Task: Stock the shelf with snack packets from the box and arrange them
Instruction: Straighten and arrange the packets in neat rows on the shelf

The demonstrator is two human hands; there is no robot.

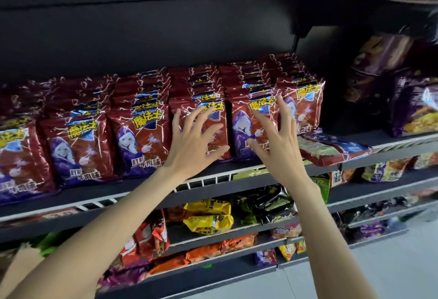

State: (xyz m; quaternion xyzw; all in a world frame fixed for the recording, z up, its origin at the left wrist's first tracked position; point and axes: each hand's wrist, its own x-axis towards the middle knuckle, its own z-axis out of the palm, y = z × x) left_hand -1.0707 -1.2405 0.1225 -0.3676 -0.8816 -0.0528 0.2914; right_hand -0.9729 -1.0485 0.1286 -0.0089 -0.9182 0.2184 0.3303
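Both hands are up at the shelf [260, 175], and both are spread wide with the fingers apart; neither one is holding or pinching a packet. The left hand [192, 142] lies in front of the fourth red packet [213, 118] in the front row; its fingertips seem to touch the shiny front, but the picture is a bit blurry there, so I cannot be sure. The right hand [277, 142] is at the next red packet [246, 123], with its long fingers reaching up between that one and the last standing packet [305, 107].

The red snack packets stand in neat rows on the dark shelf, one behind another, going back to the wall; one more red packet lies flat [331, 149] at the right end, just beside the last row. The box is not in view. Lower shelves hold yellow packets [208, 215] and other snacks.

This looks like the tidy-up part of the job; most packets are already in place. To do it well, push softly with flat fingers so the bags do not get squashed or pop; press both fronts back the same amount so the front row makes one straight line; keep the pictures facing out. Then the flat packet should be stood up at the end of the row; go slow, since one hard push could tip the bags behind like dominoes.
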